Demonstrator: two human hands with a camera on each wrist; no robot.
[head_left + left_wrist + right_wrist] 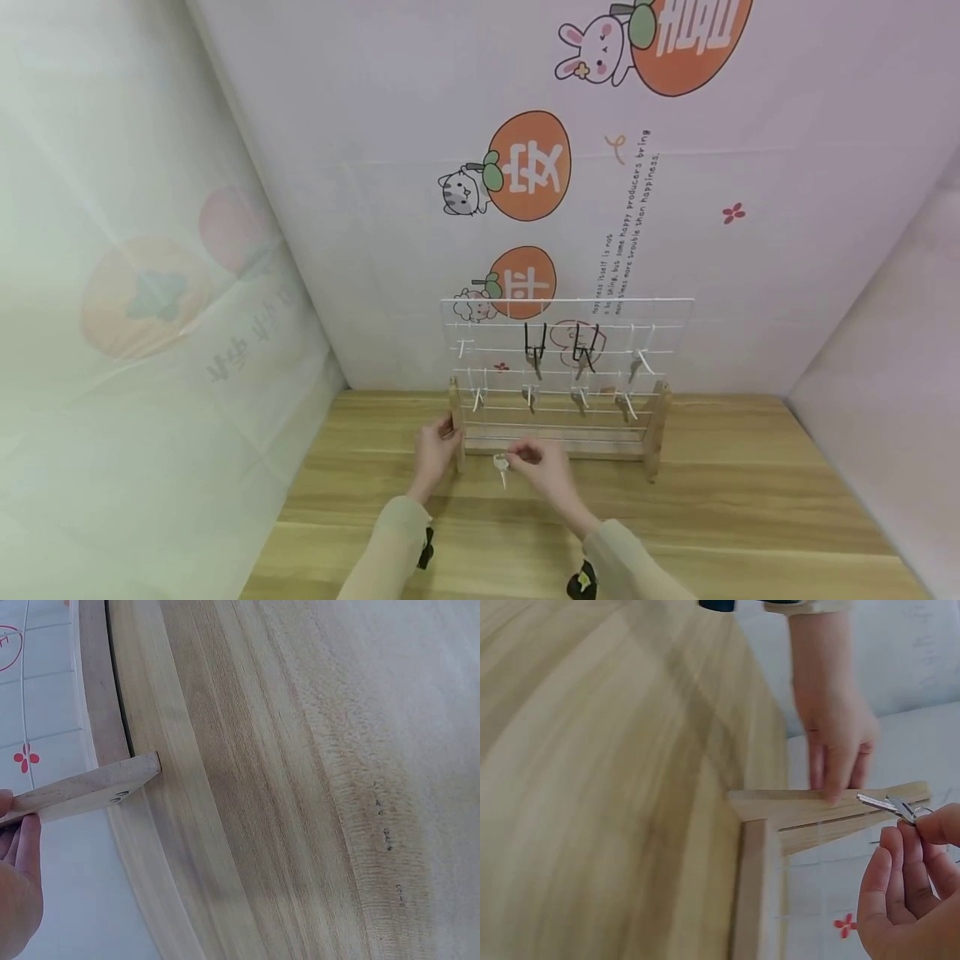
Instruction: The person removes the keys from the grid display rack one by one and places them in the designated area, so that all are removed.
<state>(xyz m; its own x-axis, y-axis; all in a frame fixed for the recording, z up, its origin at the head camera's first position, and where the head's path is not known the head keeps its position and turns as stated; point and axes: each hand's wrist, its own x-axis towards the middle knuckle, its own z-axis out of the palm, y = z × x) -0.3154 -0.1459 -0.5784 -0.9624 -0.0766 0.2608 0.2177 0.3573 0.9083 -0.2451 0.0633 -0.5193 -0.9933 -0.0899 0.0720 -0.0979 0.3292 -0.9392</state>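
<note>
A rack of white wire grid (pixel 600 428) stands upright between two wooden end posts. My left hand (pixel 437 450) pinches the left wooden post (pixel 457 429), thumb on one face and fingers on the other, as the left wrist view also shows with that post (pixel 90 784). In front of the rack's lower left, my right hand (pixel 546 475) pinches the ring of a small bunch of silver keys (pixel 502 468). In the right wrist view these keys (pixel 896 808) stick out past the fingertips, and the left hand (pixel 840 742) shows behind them on the post.
Black hooks (pixel 535 333) and white hooks sit on the grid in two rows, with keys (pixel 582 360) hanging on several. The rack stands on a wood-grain table (pixel 720 517) near the printed back wall (pixel 390 250). A right wooden post (pixel 656 429) closes the rack's far end.
</note>
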